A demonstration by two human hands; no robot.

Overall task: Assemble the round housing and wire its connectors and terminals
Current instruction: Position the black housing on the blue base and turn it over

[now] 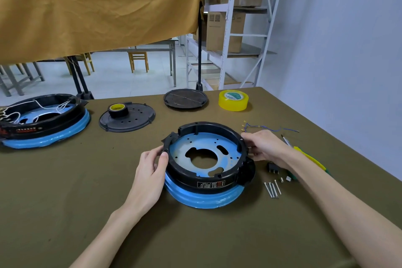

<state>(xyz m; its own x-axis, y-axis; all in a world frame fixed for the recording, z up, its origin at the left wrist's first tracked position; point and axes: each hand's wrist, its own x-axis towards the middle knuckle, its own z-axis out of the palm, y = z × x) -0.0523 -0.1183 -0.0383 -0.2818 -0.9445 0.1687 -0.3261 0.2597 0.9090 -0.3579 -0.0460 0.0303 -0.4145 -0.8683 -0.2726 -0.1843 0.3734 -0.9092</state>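
Bright even light, soft shadows, wide-angle edge distortion

both hands point(150, 172) point(264, 148) on the round housing's point(206, 180) black rim

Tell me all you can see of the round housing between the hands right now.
The round housing sits flat on the olive table, open side up. A black plastic-looking ring wall bears a small printed label facing the camera; a blue-filmed band wraps its base. Inside lies a blue-filmed plate with a large central cut-out, slots and small holes. No wires show in it. The left hand grips its left rim; the right hand holds its right rim.
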